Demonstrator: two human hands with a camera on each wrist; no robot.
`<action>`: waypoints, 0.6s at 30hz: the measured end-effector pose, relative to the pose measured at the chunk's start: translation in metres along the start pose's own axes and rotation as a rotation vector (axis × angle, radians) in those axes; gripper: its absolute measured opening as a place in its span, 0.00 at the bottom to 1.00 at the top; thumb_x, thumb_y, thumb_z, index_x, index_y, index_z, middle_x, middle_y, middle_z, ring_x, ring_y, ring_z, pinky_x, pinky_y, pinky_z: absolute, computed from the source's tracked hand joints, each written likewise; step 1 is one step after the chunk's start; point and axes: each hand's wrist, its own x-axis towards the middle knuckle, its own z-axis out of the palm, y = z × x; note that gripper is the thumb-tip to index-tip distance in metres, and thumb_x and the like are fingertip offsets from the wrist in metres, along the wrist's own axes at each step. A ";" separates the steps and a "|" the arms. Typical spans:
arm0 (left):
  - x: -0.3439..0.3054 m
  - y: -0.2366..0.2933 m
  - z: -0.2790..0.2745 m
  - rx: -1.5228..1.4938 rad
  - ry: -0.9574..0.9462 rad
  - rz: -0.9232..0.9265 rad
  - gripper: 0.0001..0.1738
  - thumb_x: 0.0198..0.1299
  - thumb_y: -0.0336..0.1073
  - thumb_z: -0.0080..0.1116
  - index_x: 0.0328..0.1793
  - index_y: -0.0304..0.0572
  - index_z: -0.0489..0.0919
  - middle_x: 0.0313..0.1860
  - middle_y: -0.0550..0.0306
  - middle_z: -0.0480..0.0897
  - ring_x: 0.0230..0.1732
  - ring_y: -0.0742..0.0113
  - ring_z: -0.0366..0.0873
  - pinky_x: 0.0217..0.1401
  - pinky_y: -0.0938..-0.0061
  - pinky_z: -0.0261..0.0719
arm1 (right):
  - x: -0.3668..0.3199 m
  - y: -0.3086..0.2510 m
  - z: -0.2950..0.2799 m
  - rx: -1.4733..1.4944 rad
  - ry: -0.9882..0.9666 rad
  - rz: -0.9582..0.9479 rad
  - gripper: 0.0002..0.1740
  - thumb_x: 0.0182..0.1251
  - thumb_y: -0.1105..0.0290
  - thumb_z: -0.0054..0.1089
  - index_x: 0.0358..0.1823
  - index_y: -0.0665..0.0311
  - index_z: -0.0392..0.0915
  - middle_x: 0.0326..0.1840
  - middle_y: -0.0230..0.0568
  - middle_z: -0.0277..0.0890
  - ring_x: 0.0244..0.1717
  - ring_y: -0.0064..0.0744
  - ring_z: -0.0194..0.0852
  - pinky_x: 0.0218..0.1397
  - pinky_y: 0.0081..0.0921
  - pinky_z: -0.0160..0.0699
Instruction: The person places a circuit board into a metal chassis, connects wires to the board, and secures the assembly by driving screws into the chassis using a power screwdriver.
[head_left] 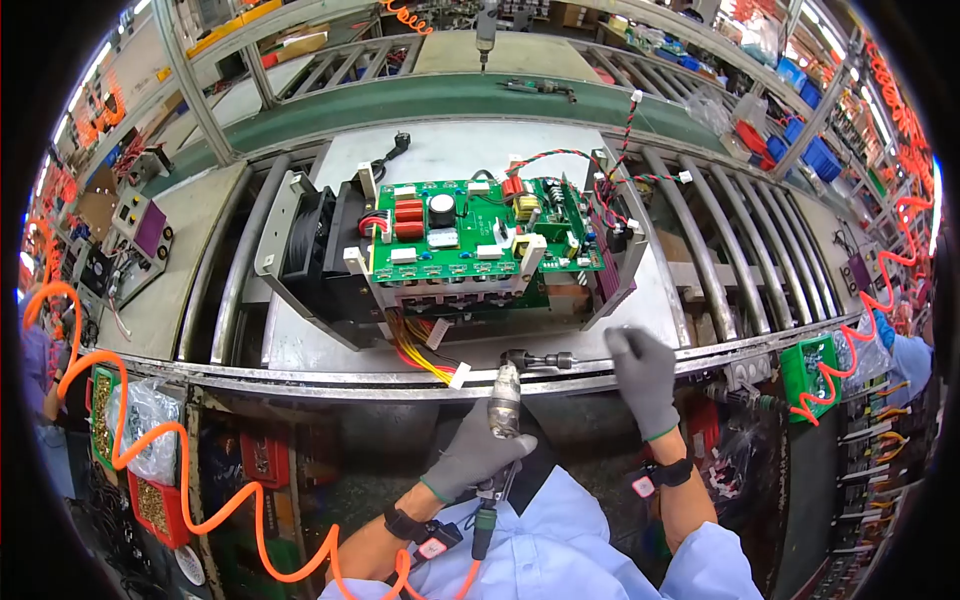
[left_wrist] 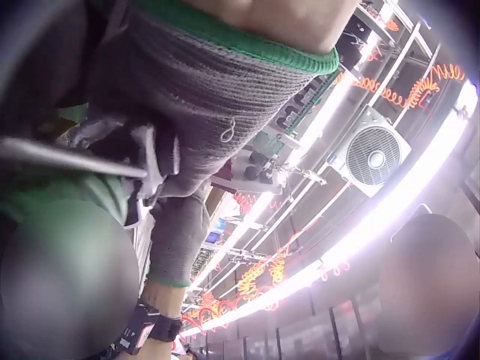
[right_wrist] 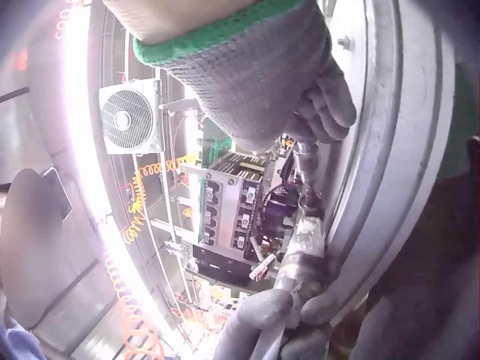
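Observation:
In the head view my left hand (head_left: pixel 478 450), in a grey glove, grips an air-powered angle driver (head_left: pixel 505 400) by its body. The driver's head lies at the front rail, its bit (head_left: pixel 548 360) pointing right. My right hand (head_left: pixel 643 380), also gloved, is just right of the bit's tip with its fingers curled in; the inside of that hand is hidden. The right wrist view shows the curled fingers (right_wrist: pixel 330 112) near the bit end. Beyond the hands stands a power unit with a green circuit board (head_left: pixel 465 225), a black fan (head_left: pixel 308 235) and loose coloured wires (head_left: pixel 425 355).
The unit sits on a pale board (head_left: pixel 650 290) over a roller conveyor (head_left: pixel 735 250), with a metal rail (head_left: pixel 400 385) in front. An orange coiled hose (head_left: pixel 255 490) runs at lower left. Parts bins, one red (head_left: pixel 160 510) and one green (head_left: pixel 808 375), flank the rail. Another driver (head_left: pixel 486 35) hangs above.

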 end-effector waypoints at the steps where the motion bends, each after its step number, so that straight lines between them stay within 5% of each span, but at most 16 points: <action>1: -0.001 0.000 -0.001 -0.016 0.007 0.017 0.33 0.54 0.34 0.73 0.59 0.34 0.64 0.32 0.56 0.79 0.25 0.70 0.82 0.25 0.73 0.82 | 0.009 -0.002 0.002 -0.022 0.134 -0.032 0.22 0.64 0.56 0.71 0.49 0.69 0.82 0.33 0.45 0.82 0.29 0.33 0.78 0.36 0.31 0.77; 2: -0.002 0.000 -0.001 -0.030 0.013 0.030 0.33 0.55 0.34 0.73 0.60 0.33 0.64 0.32 0.56 0.79 0.24 0.70 0.81 0.25 0.73 0.82 | 0.018 -0.004 0.004 -0.044 0.268 -0.061 0.29 0.60 0.56 0.75 0.56 0.69 0.79 0.40 0.45 0.84 0.33 0.32 0.79 0.39 0.30 0.79; 3: -0.004 0.004 -0.001 -0.033 0.021 0.020 0.33 0.55 0.34 0.73 0.59 0.33 0.64 0.32 0.56 0.79 0.24 0.70 0.81 0.25 0.73 0.82 | 0.025 -0.011 0.005 -0.050 0.206 0.004 0.46 0.52 0.59 0.80 0.69 0.70 0.68 0.59 0.51 0.79 0.45 0.40 0.82 0.48 0.32 0.82; 6: -0.008 0.025 -0.003 -0.033 0.050 0.010 0.32 0.55 0.35 0.73 0.59 0.33 0.65 0.33 0.55 0.79 0.25 0.70 0.81 0.25 0.73 0.82 | 0.040 -0.003 0.036 -0.127 0.296 -0.191 0.54 0.50 0.64 0.81 0.76 0.70 0.58 0.69 0.58 0.71 0.58 0.52 0.80 0.59 0.39 0.80; 9: -0.006 0.026 -0.001 -0.015 0.094 0.059 0.32 0.54 0.35 0.73 0.58 0.33 0.66 0.33 0.55 0.79 0.25 0.70 0.82 0.25 0.73 0.82 | 0.045 -0.017 0.061 -0.056 0.418 -0.084 0.59 0.49 0.69 0.79 0.80 0.68 0.50 0.75 0.61 0.62 0.67 0.60 0.73 0.66 0.44 0.75; 13: 0.019 -0.004 0.001 0.075 0.155 0.204 0.32 0.54 0.35 0.74 0.58 0.33 0.66 0.33 0.56 0.79 0.25 0.71 0.81 0.26 0.73 0.81 | 0.049 -0.011 0.072 -0.052 0.478 -0.103 0.59 0.51 0.71 0.76 0.81 0.64 0.46 0.69 0.63 0.71 0.59 0.63 0.79 0.58 0.48 0.79; 14: 0.024 -0.005 0.004 0.081 0.167 0.246 0.32 0.54 0.35 0.74 0.58 0.32 0.66 0.34 0.56 0.79 0.26 0.72 0.80 0.28 0.74 0.81 | 0.051 -0.004 0.073 -0.110 0.518 -0.184 0.56 0.51 0.70 0.76 0.80 0.63 0.50 0.57 0.62 0.80 0.51 0.64 0.83 0.51 0.49 0.81; 18: 0.020 0.029 0.010 0.259 0.264 0.164 0.42 0.48 0.46 0.77 0.60 0.30 0.64 0.40 0.47 0.80 0.38 0.59 0.82 0.42 0.64 0.81 | 0.059 0.018 0.069 -0.045 0.436 -0.236 0.41 0.51 0.69 0.76 0.67 0.65 0.66 0.44 0.54 0.85 0.44 0.57 0.87 0.44 0.42 0.83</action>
